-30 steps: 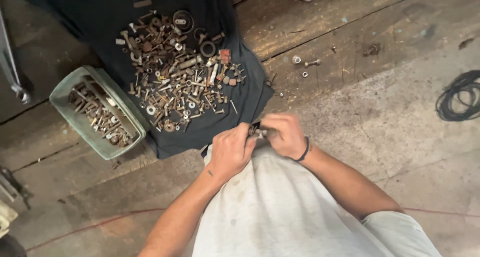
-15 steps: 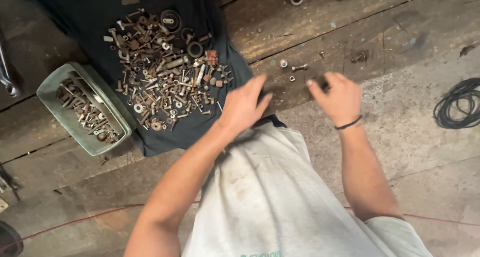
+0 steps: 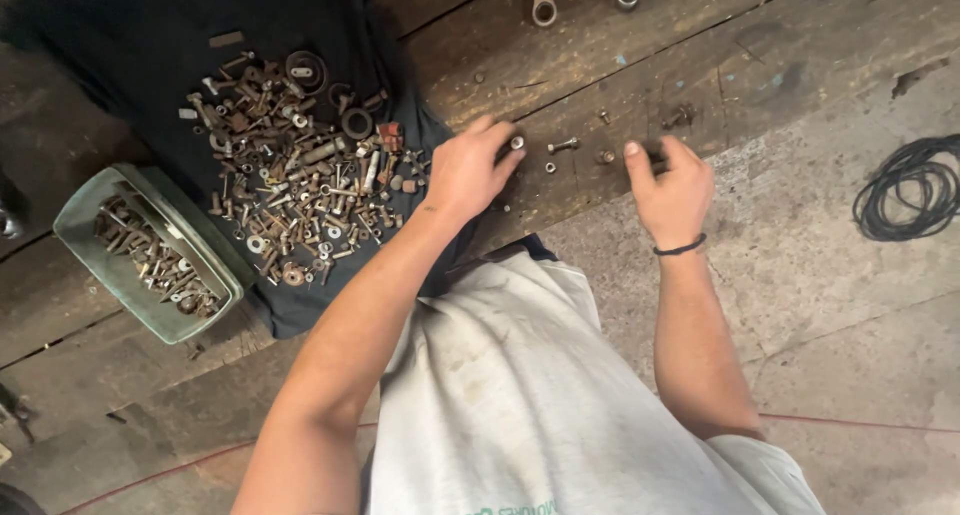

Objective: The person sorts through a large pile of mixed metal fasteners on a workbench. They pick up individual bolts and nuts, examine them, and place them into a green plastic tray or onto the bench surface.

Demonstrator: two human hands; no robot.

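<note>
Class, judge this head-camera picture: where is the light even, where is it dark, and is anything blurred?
Head view: even, soft light on the wooden floor; dark cloth loses detail at upper left; left hand and right hand slightly soft; small bolts fairly sharp; no glare.

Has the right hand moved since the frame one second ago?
Yes. The right hand left the left hand and went rightward and forward, away from the dark cloth, onto the wooden boards near small loose bolts.
</note>
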